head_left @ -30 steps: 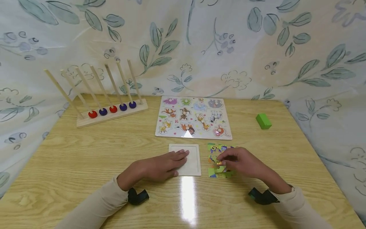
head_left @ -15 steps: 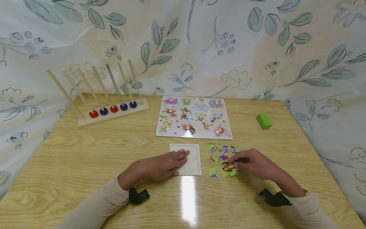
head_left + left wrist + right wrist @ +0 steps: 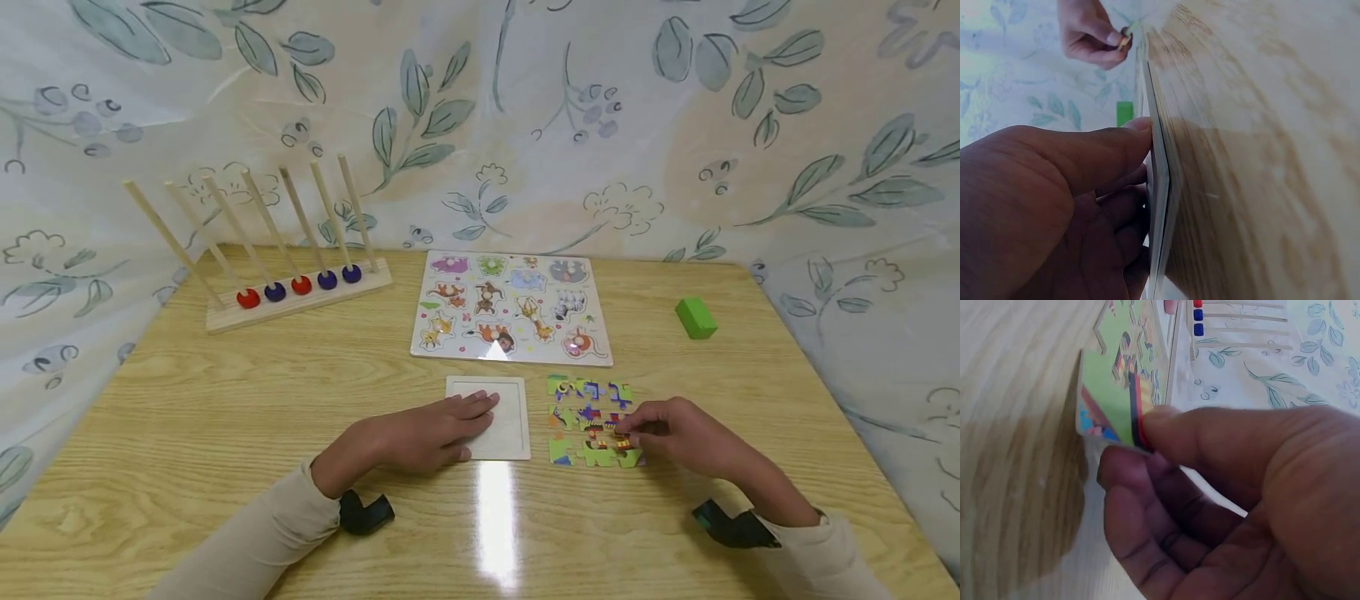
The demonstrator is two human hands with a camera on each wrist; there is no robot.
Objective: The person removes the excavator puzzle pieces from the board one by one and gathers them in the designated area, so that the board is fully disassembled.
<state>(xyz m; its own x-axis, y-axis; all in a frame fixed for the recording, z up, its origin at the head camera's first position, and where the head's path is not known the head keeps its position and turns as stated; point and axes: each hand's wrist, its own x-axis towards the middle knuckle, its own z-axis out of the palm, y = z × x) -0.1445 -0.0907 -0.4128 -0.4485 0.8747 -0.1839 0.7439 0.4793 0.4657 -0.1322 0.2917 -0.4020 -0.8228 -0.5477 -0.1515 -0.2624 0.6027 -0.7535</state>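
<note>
My left hand [image 3: 423, 435] rests with extended fingers on a pale square wooden tray [image 3: 512, 425]. In the left wrist view its thumb touches the tray's edge [image 3: 1159, 169]. To the right of the tray, several colourful puzzle pieces [image 3: 597, 454] lie in rows. At their right side my right hand [image 3: 690, 446] pinches a puzzle piece [image 3: 1107, 390] between thumb and fingers. That piece is green with a dark and red band and a blue corner, seen close in the right wrist view. Part of it is hidden by the thumb.
Behind the tray lies an animal peg puzzle board [image 3: 510, 308]. A wooden stand [image 3: 300, 302] with upright rods and red and blue beads is at the back left. Toward the right sits a green block [image 3: 697, 318]. A patterned cloth [image 3: 480, 125] hangs behind the table.
My right hand has moved rightward and slightly down across the puzzle pieces, uncovering more of the middle and right ones. The left hand stays on the tray.
</note>
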